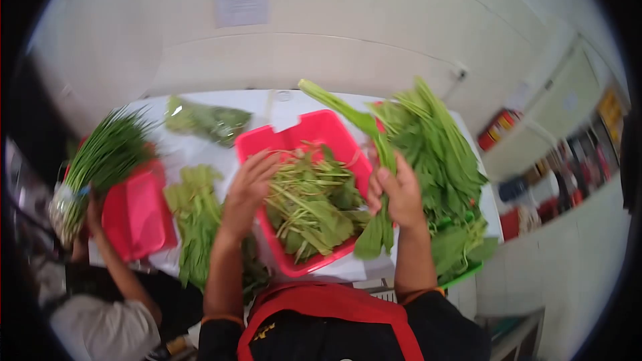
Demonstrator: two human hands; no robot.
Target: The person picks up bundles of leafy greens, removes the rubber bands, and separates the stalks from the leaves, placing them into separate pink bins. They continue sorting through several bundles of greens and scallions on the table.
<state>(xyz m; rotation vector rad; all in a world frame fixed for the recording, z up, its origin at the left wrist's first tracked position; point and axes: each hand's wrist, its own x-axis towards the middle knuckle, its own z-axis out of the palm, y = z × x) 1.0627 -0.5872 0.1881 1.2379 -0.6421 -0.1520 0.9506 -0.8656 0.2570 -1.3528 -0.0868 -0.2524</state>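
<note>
In my right hand (401,194) is a leafy green stalk (344,108), the pale stem end pointing up and away, the leaves hanging down by my wrist. My fingers are wrapped round its middle, at the right edge of a pink plastic basket (338,130). Inside that basket lie loose green stems and leaves (314,207). Over the basket's left edge is my left hand (251,184), its fingers apart and holding nothing. A bunch of leafy greens (197,220) lies to the left of it. To the right of my right hand is a large pile of long-stemmed greens (435,150).
At the left, another person's arm (117,254) reaches up to a bunch of spring onions (110,154), beside a pink tray (140,214). A plastic bag of greens (207,120) lies at the back of the white table (267,101). A green basket (471,271) stands at right.
</note>
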